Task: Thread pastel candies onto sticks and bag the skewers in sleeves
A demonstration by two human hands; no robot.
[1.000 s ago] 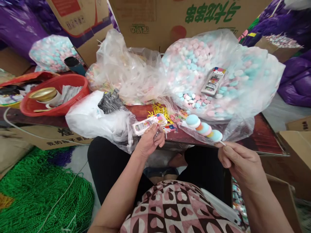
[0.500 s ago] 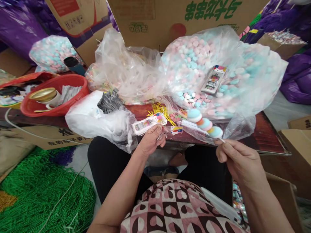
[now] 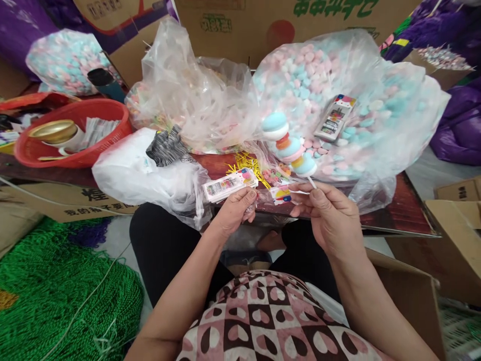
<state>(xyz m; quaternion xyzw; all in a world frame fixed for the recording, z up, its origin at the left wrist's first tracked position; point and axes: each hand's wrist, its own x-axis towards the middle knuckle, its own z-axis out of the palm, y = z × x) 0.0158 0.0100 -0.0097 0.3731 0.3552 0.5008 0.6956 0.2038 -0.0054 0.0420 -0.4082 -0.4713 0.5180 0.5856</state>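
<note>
My right hand (image 3: 332, 210) pinches the white stick of a marshmallow skewer (image 3: 289, 148), which tilts up and to the left. Blue, white and pink marshmallows alternate on it with orange pieces. My left hand (image 3: 238, 208) is closed on a clear plastic wrapper (image 3: 266, 196) that stretches toward the right hand. A printed label (image 3: 281, 194) shows at the wrapper's right end, by the right fingertips. Just beyond my left hand lies a stack of printed cards (image 3: 229, 184). Behind it are gold twist ties (image 3: 246, 165) on the dark red table (image 3: 411, 208).
Big clear bags of marshmallows (image 3: 398, 115) fill the right back, with another printed pack (image 3: 335, 118) on top. A red basket (image 3: 71, 150) holding bowls stands left. White plastic bags (image 3: 146, 175) lie nearer. Cardboard boxes (image 3: 451, 240) stand at right, green cords (image 3: 67, 286) on the floor.
My right hand has moved left with the marshmallow skewer, bringing it up to the wrapper and label. The left hand stays nearly in place, still gripping the wrapper. The view has shifted slightly.
</note>
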